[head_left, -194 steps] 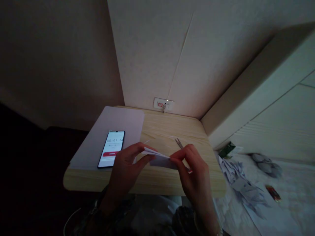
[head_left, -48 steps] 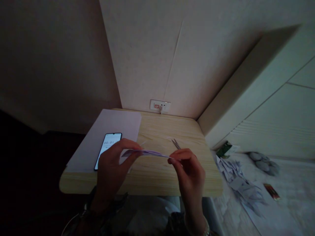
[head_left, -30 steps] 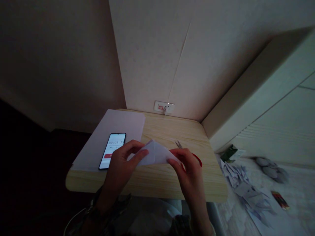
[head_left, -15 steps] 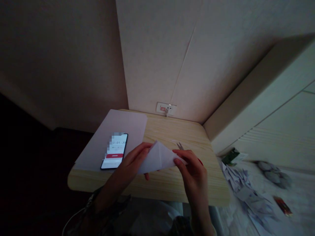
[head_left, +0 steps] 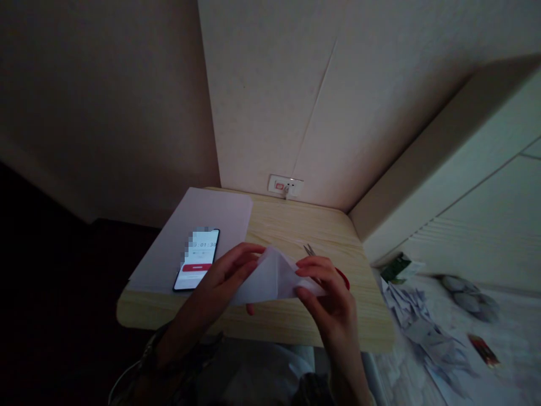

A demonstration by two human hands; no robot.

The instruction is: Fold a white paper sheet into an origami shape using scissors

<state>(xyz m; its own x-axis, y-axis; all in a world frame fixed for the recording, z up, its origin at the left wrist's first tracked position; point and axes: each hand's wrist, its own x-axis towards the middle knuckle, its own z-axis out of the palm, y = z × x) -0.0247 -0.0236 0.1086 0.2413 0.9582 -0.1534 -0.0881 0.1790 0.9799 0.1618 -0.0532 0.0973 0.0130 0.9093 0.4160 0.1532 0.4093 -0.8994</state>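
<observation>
smooth matt paper (head_left: 262, 283), wood-grained table (head_left: 287, 220)

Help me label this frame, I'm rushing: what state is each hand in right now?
Left hand: closed, holding the folded paper by its left side.
Right hand: closed, pinching the paper's right end.

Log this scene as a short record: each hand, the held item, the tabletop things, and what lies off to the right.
Left hand: holds the left part of the folded paper
Right hand: pinches its right end, thumb and fingers
Folded paper: white, creased, peaked at its far edge
Phone: screen lit, lying on the white sheets
Scissors: on the table, partly hidden by the right hand; red handle
Right of table: heap of paper pieces
</observation>
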